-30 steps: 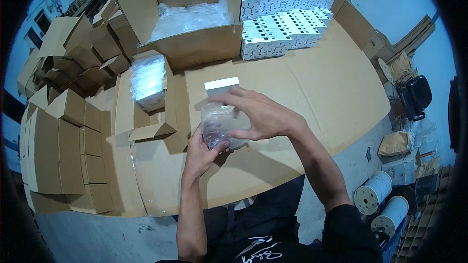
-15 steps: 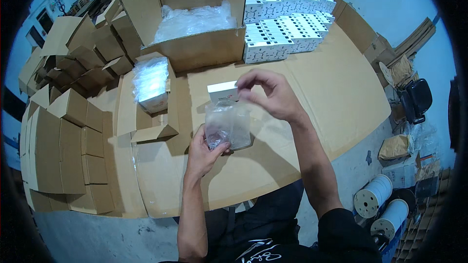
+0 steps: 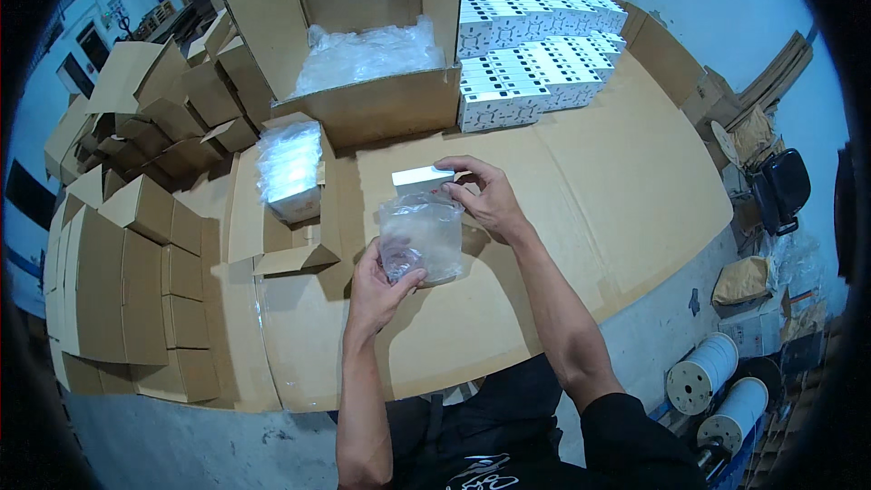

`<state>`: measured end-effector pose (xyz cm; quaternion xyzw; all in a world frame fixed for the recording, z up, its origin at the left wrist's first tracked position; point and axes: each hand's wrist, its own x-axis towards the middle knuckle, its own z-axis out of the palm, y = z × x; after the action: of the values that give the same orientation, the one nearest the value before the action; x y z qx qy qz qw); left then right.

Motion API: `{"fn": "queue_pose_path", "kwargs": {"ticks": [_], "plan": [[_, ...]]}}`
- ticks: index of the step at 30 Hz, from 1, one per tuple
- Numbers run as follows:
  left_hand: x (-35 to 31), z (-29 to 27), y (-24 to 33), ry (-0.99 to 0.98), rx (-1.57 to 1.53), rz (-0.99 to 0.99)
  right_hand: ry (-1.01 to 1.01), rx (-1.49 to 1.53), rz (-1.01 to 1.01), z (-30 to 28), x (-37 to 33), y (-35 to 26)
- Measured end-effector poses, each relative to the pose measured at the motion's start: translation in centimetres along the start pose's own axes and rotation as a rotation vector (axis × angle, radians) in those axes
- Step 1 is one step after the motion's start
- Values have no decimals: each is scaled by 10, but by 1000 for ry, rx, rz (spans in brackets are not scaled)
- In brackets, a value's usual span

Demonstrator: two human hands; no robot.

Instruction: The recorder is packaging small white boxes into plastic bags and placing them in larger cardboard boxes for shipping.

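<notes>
My left hand (image 3: 381, 281) pinches the lower left part of a clear plastic bubble bag (image 3: 422, 234) between thumb and fingers. At the bag's top edge a small white box (image 3: 419, 179) sticks out, with its lower part apparently inside the bag. My right hand (image 3: 483, 197) is closed on the right end of that box, fingers over its top and thumb near the bag's edge. To the left, an open brown carton (image 3: 295, 259) holds a row of white boxes in bubble bags (image 3: 290, 168).
A large open carton (image 3: 372, 109) full of clear bags (image 3: 372, 53) stands at the back. Stacked white boxes (image 3: 535, 82) fill the far right of the cardboard-covered table (image 3: 617, 209). Folded brown cartons (image 3: 136, 281) crowd the left side. Cable spools (image 3: 703, 372) stand on the floor at right.
My right hand has come down and closed on the white box's right end. The left hand still holds the bag. The whole view has shifted slightly.
</notes>
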<state>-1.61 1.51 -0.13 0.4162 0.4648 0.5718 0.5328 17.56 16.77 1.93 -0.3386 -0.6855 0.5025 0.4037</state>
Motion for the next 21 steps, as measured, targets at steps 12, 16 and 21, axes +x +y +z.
{"fn": "queue_pose_path", "kwargs": {"ticks": [12, 16, 21], "plan": [[6, -4, 5, 30, 47, 5, 429, 521, -80, -2, 0, 19], [6, -5, 4, 32, 27, 5, 341, 858, -31, 0, -8, 9], [7, -5, 2, 38, 4, 11, 206, 896, 19, 3, -11, 11]]}}
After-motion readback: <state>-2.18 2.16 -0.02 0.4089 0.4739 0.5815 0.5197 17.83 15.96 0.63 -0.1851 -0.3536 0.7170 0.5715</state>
